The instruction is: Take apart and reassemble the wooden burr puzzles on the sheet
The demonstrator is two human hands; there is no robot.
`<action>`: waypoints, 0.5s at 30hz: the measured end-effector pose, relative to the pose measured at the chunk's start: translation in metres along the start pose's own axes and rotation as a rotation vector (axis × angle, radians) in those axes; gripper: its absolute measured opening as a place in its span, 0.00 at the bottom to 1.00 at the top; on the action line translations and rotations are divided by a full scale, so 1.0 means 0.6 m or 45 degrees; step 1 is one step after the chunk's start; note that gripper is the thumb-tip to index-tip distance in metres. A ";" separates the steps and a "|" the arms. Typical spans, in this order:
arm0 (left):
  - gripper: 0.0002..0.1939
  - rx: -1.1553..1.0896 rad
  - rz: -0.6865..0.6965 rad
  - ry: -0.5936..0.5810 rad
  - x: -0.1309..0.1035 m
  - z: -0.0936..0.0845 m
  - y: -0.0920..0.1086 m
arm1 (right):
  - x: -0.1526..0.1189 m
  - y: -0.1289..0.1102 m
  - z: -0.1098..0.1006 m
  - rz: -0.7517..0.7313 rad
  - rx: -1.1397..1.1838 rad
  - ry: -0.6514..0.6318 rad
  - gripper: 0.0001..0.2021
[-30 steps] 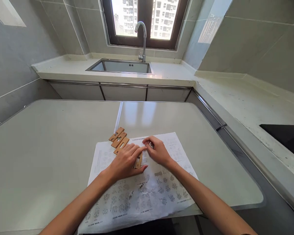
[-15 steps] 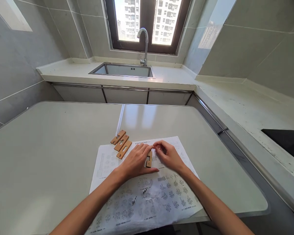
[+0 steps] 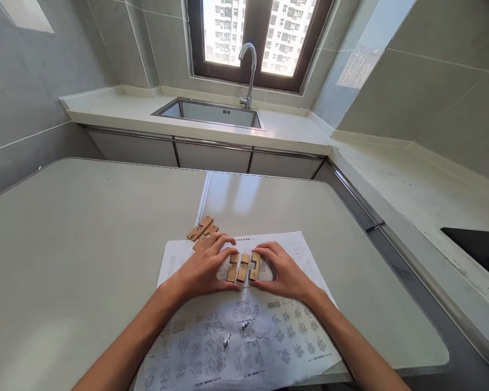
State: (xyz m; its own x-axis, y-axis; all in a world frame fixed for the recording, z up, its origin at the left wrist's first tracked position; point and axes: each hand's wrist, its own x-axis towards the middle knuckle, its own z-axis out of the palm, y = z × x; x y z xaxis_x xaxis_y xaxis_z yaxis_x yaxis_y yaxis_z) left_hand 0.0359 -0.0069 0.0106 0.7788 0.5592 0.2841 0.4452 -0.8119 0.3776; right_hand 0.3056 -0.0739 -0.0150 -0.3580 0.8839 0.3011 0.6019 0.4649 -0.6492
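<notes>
Three small notched wooden pieces stand side by side on a printed sheet [image 3: 285, 347]. My left hand [image 3: 207, 266] has its thumb and fingertips at the two ends of the left wooden piece [image 3: 232, 268]. The middle wooden piece [image 3: 243, 267] sits between the hands, touched by neither. Around the right wooden piece [image 3: 255, 266] my right hand [image 3: 283, 271] closes thumb and fingertips at its ends. Two more flat wooden pieces [image 3: 200, 228] lie beyond my left hand, one partly covered by it.
The sheet rests on a pale table [image 3: 106, 233] with a seam. Behind it are a counter [image 3: 118, 111], a sink [image 3: 212, 112], a tap [image 3: 250, 76] and a window. Another counter [image 3: 411, 184] with a black panel [image 3: 476, 250] runs along the right.
The hands have moved apart, and three upright pieces now show between them. Fewer flat pieces show at the upper left. The view has shifted and tilted slightly.
</notes>
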 end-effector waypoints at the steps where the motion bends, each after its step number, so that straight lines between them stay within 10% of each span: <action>1: 0.37 -0.027 0.001 -0.001 -0.001 -0.003 0.001 | 0.000 0.000 0.001 0.021 0.030 0.018 0.33; 15: 0.36 -0.475 -0.105 0.186 0.004 0.040 0.038 | 0.000 -0.029 0.018 0.093 0.299 0.311 0.36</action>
State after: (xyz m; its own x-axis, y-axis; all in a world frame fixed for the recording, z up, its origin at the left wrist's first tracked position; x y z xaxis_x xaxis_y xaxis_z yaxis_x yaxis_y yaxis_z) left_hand 0.0585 -0.0284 -0.0012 0.6642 0.6596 0.3519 0.2917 -0.6621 0.6903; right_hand 0.2875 -0.0828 -0.0111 -0.1217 0.9138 0.3874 0.4285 0.4004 -0.8100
